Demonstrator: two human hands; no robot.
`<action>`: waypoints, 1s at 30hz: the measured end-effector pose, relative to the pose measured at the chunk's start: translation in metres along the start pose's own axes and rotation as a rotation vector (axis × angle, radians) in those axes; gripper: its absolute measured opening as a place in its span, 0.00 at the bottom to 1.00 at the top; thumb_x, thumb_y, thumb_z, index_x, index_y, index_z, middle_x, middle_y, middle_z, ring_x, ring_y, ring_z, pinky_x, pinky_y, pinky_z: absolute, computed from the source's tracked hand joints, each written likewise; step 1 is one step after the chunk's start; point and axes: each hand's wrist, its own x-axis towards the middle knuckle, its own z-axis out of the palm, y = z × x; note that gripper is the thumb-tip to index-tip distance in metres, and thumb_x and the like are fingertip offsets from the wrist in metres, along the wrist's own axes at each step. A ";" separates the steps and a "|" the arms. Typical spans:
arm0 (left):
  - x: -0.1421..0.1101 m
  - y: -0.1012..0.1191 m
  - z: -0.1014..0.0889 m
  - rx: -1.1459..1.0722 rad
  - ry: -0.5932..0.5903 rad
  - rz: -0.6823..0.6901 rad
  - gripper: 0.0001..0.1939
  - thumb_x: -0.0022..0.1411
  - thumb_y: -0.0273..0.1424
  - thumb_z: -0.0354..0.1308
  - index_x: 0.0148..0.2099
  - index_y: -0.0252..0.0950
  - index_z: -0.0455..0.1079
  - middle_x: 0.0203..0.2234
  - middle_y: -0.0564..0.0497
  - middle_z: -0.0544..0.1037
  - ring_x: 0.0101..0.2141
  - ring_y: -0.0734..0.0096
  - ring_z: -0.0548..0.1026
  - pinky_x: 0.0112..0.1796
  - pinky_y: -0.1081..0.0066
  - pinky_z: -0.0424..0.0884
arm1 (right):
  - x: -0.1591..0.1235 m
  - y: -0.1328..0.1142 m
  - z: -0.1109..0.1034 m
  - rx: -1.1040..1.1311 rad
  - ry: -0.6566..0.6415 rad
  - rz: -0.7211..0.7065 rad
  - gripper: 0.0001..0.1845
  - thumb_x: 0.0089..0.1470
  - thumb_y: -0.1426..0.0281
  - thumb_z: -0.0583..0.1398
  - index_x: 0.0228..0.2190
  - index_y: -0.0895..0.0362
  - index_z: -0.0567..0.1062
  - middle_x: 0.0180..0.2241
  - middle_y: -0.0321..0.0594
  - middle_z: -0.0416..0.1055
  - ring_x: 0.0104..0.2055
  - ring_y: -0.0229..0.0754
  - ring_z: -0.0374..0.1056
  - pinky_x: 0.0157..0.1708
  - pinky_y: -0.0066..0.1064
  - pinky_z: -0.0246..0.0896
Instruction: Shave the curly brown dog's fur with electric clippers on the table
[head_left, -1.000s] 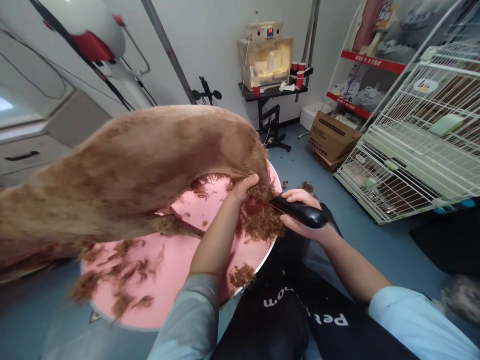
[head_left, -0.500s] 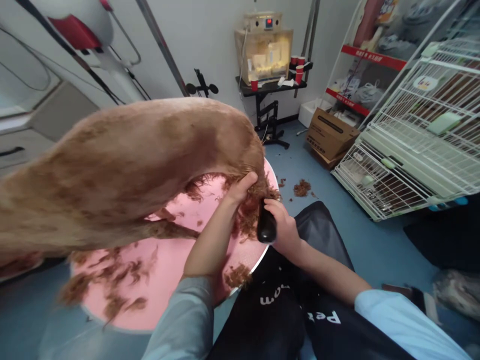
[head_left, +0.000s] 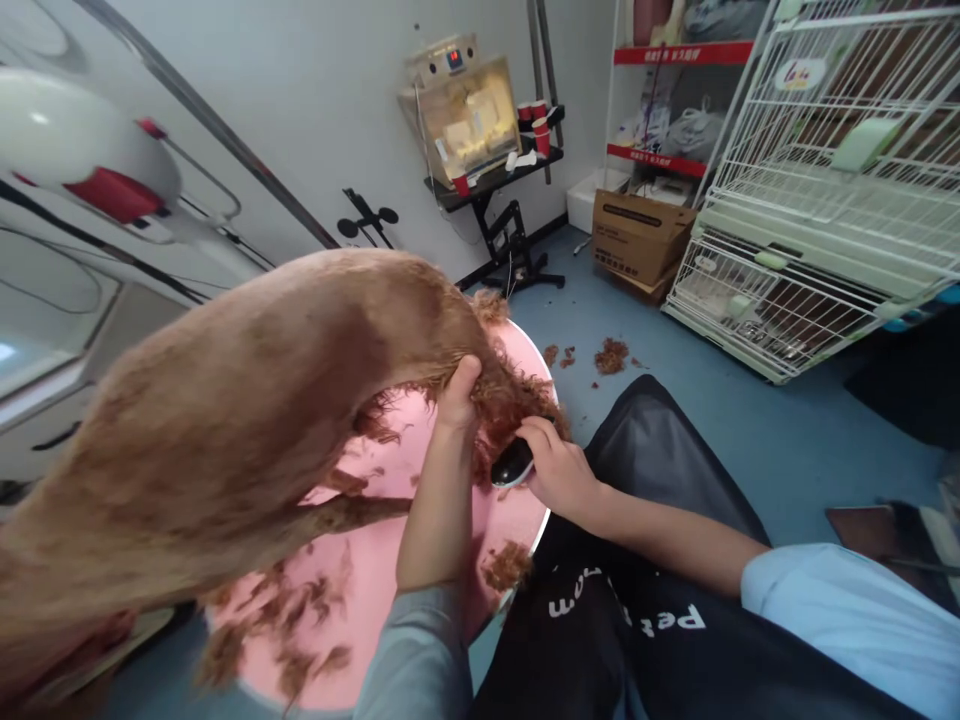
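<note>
Standing on a round pink tabletop with a white rim [head_left: 367,575], in the left and middle of the scene: a tan-brown, short-coated animal [head_left: 300,340], stretching from the near left edge toward a raised rump at the centre. Arched along the back, smooth and close-cropped there, paler on the spine and darker over the flank. Shaggier under the belly and down the hind leg, with curly reddish-brown hair hanging in ragged strands. Tufted and fluffy at the far side of the rump. Slimmer at another leg, reaching right across the pink surface to behind the near forearm.

Clasping the hind leg high up with the left hand [head_left: 459,395], in a grip closed around the limb, with the thumb in sight and the other fingers hidden behind. Holding with the right hand [head_left: 559,465] a black, rounded clipper [head_left: 513,463] with a pale edge, in a narrow grip, beside the lower, shaggy part of the same leg, close to the right rim. Cannot tell how the cutting end meets the hair.

Scattered over the near left of the tabletop: loose brown tufts of fur [head_left: 300,610]. Heaped by the right rim: a small reddish-brown clump [head_left: 506,565]. Strewn on the blue floor [head_left: 757,430], farther right: more brown clippings [head_left: 611,355].
</note>
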 end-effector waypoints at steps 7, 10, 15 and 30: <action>0.004 -0.001 -0.002 -0.046 -0.034 0.013 0.25 0.43 0.50 0.72 0.37 0.39 0.77 0.35 0.50 0.82 0.49 0.56 0.78 0.51 0.63 0.73 | 0.005 0.032 -0.019 0.383 0.148 -0.280 0.23 0.51 0.70 0.64 0.49 0.56 0.69 0.53 0.51 0.74 0.58 0.48 0.71 0.57 0.43 0.68; 0.003 -0.006 -0.007 -0.029 0.003 0.030 0.24 0.44 0.52 0.70 0.37 0.39 0.77 0.36 0.49 0.83 0.50 0.55 0.78 0.49 0.64 0.75 | 0.016 0.051 -0.027 0.494 0.002 -0.199 0.20 0.52 0.66 0.64 0.47 0.56 0.71 0.48 0.48 0.76 0.50 0.48 0.75 0.53 0.43 0.70; -0.013 -0.026 -0.020 0.054 0.268 0.031 0.26 0.49 0.51 0.68 0.44 0.38 0.78 0.45 0.46 0.83 0.59 0.54 0.73 0.57 0.64 0.70 | 0.034 0.091 -0.042 0.949 0.063 -0.173 0.20 0.49 0.61 0.68 0.41 0.53 0.71 0.46 0.47 0.77 0.51 0.50 0.75 0.52 0.45 0.69; -0.072 -0.081 0.026 0.533 0.665 -0.212 0.17 0.61 0.35 0.66 0.49 0.30 0.79 0.52 0.39 0.80 0.56 0.58 0.76 0.60 0.65 0.67 | 0.085 0.112 -0.037 1.167 -0.029 0.022 0.18 0.40 0.66 0.68 0.33 0.52 0.67 0.31 0.36 0.80 0.22 0.36 0.68 0.25 0.31 0.68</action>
